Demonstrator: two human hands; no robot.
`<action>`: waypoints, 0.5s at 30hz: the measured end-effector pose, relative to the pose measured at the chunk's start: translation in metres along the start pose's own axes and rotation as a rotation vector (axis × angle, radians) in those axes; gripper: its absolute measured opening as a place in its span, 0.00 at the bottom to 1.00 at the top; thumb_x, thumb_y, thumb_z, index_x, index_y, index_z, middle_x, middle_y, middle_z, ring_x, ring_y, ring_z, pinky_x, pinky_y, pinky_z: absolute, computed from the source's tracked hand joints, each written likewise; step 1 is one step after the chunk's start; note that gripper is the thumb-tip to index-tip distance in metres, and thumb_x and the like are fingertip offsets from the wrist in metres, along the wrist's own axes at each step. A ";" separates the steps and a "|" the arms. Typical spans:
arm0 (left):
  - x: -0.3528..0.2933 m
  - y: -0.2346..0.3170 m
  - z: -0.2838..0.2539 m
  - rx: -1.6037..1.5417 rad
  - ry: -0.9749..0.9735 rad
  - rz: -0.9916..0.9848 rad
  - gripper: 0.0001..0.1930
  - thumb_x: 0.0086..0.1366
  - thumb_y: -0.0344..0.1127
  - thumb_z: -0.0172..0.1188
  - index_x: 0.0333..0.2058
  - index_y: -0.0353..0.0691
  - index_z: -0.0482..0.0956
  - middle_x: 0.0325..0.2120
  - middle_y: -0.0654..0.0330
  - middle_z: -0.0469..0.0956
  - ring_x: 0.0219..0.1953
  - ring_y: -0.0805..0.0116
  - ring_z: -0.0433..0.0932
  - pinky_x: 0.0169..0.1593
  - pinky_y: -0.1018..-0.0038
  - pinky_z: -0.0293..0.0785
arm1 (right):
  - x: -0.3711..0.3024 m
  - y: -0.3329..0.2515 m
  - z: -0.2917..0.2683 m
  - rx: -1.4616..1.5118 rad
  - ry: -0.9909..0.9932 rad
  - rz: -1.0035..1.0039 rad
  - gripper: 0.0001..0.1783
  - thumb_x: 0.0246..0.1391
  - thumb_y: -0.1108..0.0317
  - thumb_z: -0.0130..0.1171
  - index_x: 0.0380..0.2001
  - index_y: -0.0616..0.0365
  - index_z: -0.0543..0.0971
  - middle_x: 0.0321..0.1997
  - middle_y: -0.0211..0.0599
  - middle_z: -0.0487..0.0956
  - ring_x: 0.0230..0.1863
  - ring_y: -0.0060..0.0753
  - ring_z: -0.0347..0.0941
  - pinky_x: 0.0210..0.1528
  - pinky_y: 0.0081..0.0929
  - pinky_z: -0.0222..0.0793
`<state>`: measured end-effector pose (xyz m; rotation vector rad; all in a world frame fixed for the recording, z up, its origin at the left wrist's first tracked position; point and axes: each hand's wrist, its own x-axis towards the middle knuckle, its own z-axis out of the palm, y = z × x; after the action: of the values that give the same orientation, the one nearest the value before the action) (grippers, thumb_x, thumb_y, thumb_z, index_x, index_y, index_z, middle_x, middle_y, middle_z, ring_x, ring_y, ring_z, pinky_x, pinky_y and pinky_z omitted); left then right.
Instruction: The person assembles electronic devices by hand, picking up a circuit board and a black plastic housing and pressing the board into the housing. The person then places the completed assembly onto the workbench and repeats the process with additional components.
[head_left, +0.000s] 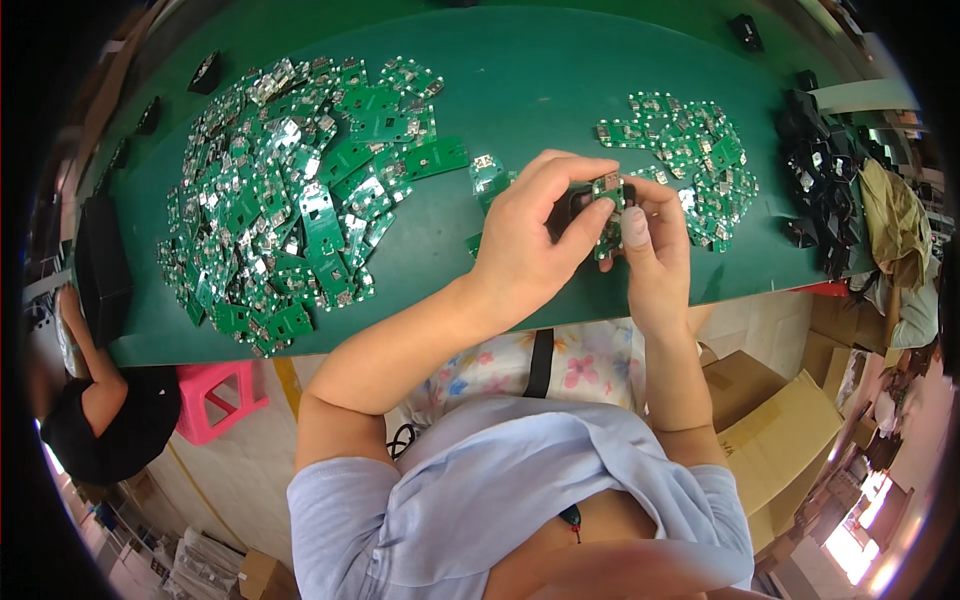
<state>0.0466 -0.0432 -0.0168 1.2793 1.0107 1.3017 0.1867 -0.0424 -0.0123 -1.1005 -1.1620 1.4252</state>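
A small green circuit board (pixel 607 222) with metal connectors is held upright between my two hands over the near part of the table. My left hand (pixel 535 232) pinches it from the left, the thumb pressed on its face. From the other side my right hand (pixel 657 245) closes on it with thumb and fingers. Something dark shows behind the board between my fingers; its kind is hard to make out. Just beyond my left hand lie a few loose circuit boards (pixel 488 178), partly hidden by it.
A large heap of circuit boards (pixel 325 225) covers the left of the green table (pixel 530 90); a smaller heap (pixel 715 165) lies right. Black parts (pixel 820 175) crowd the right edge. Another person's arm (pixel 95 360) is at far left, near a pink stool (pixel 218 400). Cardboard boxes (pixel 785 440) stand lower right.
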 end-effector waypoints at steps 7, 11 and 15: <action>0.000 -0.001 -0.003 0.066 -0.004 0.033 0.14 0.59 0.24 0.54 0.45 0.36 0.71 0.37 0.60 0.68 0.38 0.76 0.69 0.41 0.81 0.66 | 0.002 0.013 0.009 0.011 0.063 -0.057 0.16 0.56 0.65 0.52 0.44 0.59 0.65 0.34 0.29 0.69 0.30 0.13 0.64 0.21 0.10 0.61; 0.002 0.002 -0.002 0.057 0.008 0.037 0.15 0.59 0.25 0.55 0.46 0.36 0.70 0.38 0.61 0.68 0.38 0.76 0.69 0.41 0.81 0.66 | 0.009 0.016 0.007 0.009 0.055 -0.089 0.15 0.56 0.65 0.52 0.44 0.59 0.65 0.35 0.30 0.70 0.30 0.14 0.65 0.21 0.11 0.62; 0.005 0.004 -0.004 0.065 -0.010 -0.034 0.19 0.59 0.26 0.54 0.50 0.37 0.67 0.38 0.62 0.68 0.40 0.76 0.69 0.42 0.81 0.68 | 0.003 0.006 0.005 0.098 0.086 -0.012 0.15 0.56 0.66 0.53 0.43 0.60 0.64 0.34 0.32 0.71 0.25 0.17 0.67 0.19 0.13 0.64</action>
<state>0.0425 -0.0388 -0.0124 1.3110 1.0703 1.2443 0.1809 -0.0401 -0.0183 -1.0739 -1.0258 1.3968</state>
